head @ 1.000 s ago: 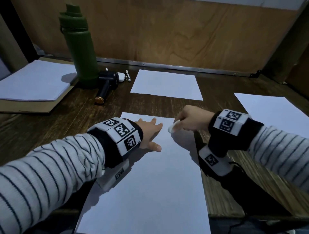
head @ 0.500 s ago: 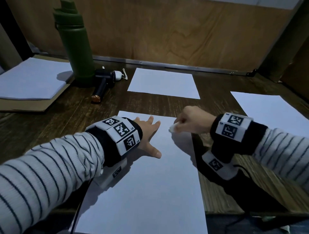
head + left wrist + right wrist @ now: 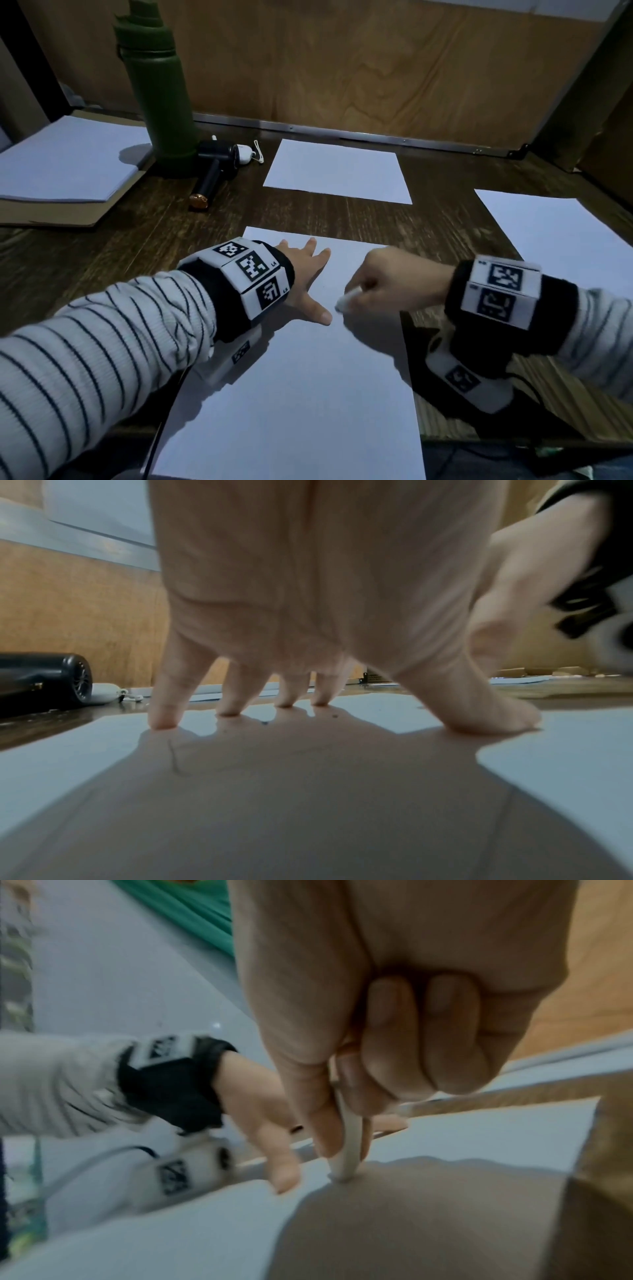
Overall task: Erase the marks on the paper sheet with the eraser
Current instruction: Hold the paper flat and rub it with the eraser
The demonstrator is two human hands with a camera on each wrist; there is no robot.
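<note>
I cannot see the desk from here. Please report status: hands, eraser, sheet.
Left hand flat, fingers spread, pressing sheet. Right hand pinches eraser, tip on sheet beside left thumb. Nothing in the way.

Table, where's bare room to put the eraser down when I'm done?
Bare wood shows between the near sheet and the far sheet, and left of the near sheet, in front of the paper stack. It is crowded around the green bottle and black gadget.

wood table (image 3: 102, 260) | paper sheets (image 3: 337, 171) | green bottle (image 3: 161, 102) | paper stack (image 3: 68, 161)
</note>
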